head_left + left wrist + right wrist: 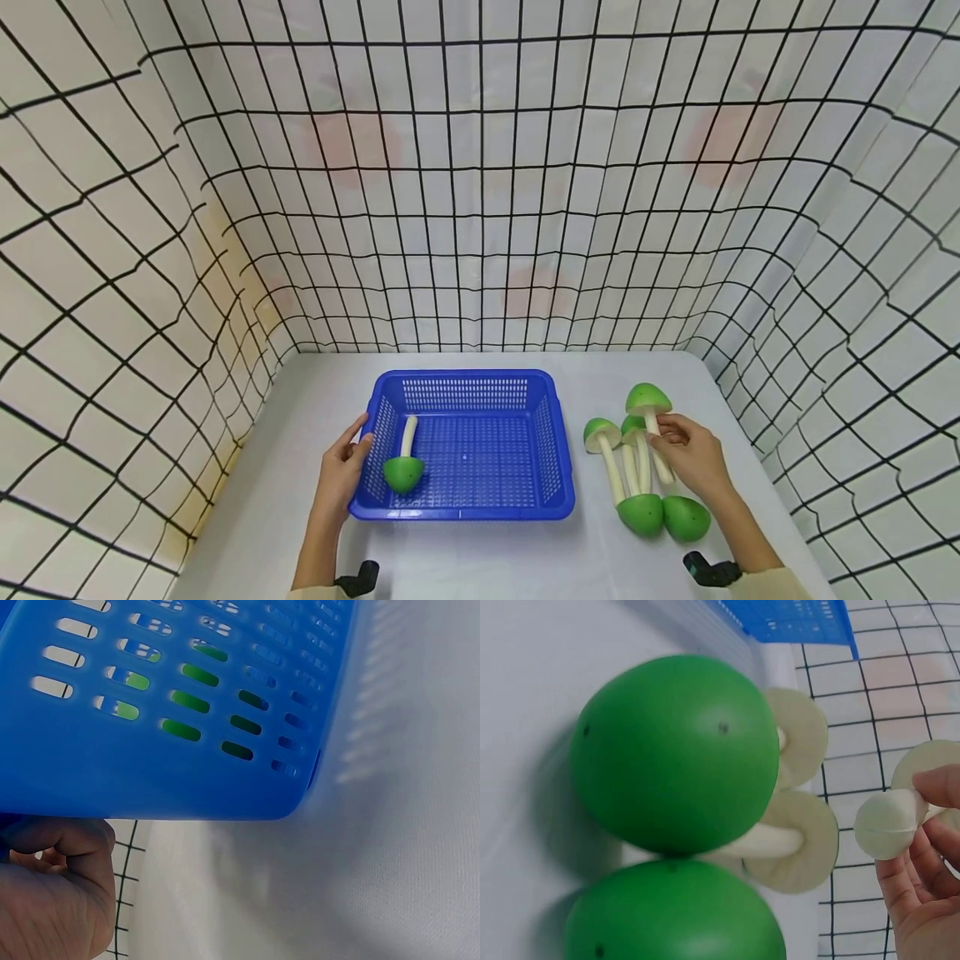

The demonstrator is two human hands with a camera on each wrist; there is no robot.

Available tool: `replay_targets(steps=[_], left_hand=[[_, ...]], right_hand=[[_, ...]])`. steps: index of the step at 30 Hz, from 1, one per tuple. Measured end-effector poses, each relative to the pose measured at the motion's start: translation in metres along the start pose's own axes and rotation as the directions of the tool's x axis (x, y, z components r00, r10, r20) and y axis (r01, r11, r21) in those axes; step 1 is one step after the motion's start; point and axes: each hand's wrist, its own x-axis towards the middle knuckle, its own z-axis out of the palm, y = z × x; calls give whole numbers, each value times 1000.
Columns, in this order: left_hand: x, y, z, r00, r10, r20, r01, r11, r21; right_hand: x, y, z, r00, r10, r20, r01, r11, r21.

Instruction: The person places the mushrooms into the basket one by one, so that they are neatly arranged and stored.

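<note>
My left hand [340,473] grips the left rim of a blue plastic basket [465,513], its thumb over the edge; in the left wrist view the fingers curl at the rim. Inside the basket, on the left, lies one green-capped toy mushroom [403,475] with its white stem pointing away. To the right of the basket my right hand [696,457] pinches the stem of another mushroom [648,397], cap upward, above a group. The right wrist view shows that stem's rounded end [885,826] between thumb and fingers. Several mushrooms lie close beneath, including one with a near cap [641,514].
A white cloth-covered table [480,558] carries everything. Black wire mesh [480,208] rises at the back and both sides, with pale sheeting behind it. Another green cap [686,518] lies at the near right of the group.
</note>
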Motion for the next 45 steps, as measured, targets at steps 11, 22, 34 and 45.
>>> replay_targets(steps=[11,22,34,45], left_hand=[[1,0,-4,1000,3,3,-3,1000,-2],[-1,1,-2,1000,3,4,-3,1000,-13],[1,0,-1,1000,-4,5,4,1000,-2],[1,0,-1,1000,1,18,-1,1000,-10]], right_hand=[[6,-29,15,999,-24,25,20,992,128],[11,-60,33,998,-52,35,44,978,203],[11,-89,46,998,-25,63,8,968,252],[11,-109,61,996,-14,91,-16,946,324]])
